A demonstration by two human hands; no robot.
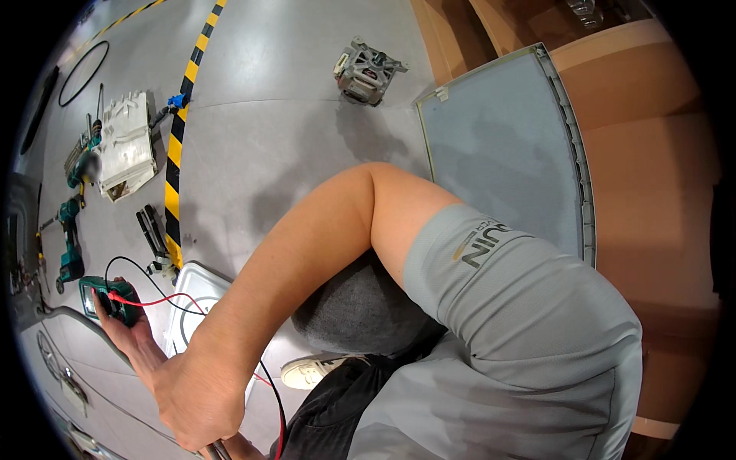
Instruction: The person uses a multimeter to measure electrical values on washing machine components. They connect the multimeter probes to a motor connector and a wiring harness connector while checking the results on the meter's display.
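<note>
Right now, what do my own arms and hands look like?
Your right arm wears a short, light grey sleeve with dark lettering and a small yellowish mark; below that it's bare. The left hand and right hand are ungloved. No left sleeve shows.

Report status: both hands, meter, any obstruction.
Left hand gripping green multimeter; right hand closed on dark slim pieces, identity unclear. Red lead and black lead run from multimeter. Right forearm hides part of both.

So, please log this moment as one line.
left hand: holds green multimeter | right hand: grips dark object, partly hidden | red lead: joined to multimeter
</note>
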